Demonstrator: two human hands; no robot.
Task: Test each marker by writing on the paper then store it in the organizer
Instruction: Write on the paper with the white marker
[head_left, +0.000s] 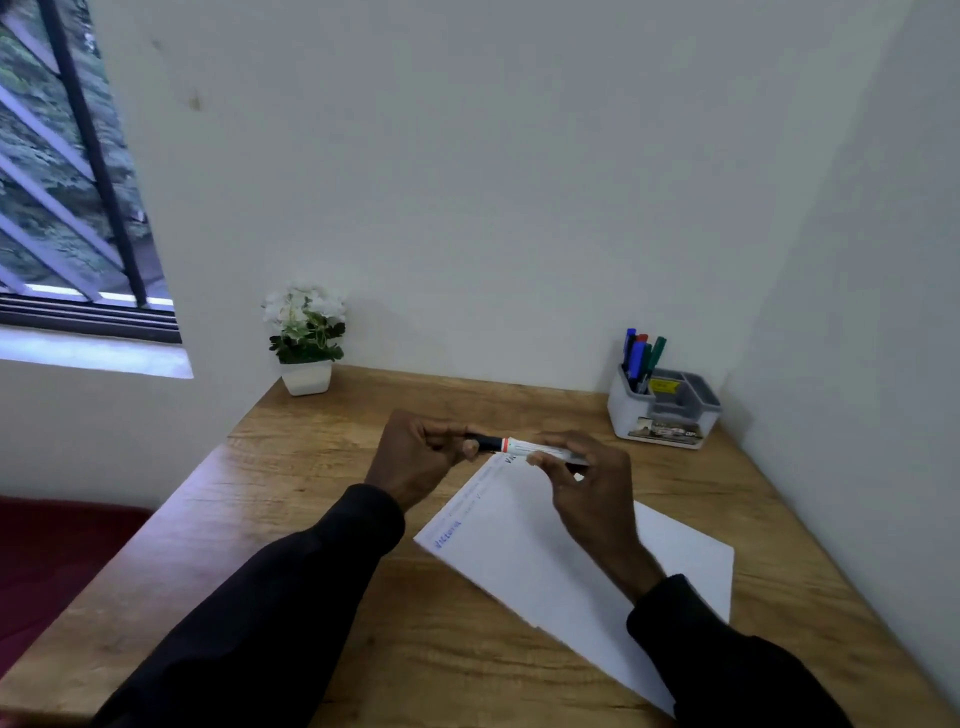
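Both my hands hold one marker (519, 446) level above the far edge of the white paper (545, 561). The marker has a white barrel, an orange ring and a black cap. My left hand (415, 457) pinches the black cap end. My right hand (582, 478) grips the white barrel. The cap looks seated on the marker. Handwritten words in blue and black run along the paper's left edge. The white and grey organizer (670, 410) stands at the back right, with several markers (641, 353) upright in its left compartment.
A wooden desk (322, 545) fills a corner between two white walls. A small potted plant (306, 338) with white flowers stands at the back left. A barred window is at the far left. A red surface lies below the desk's left edge.
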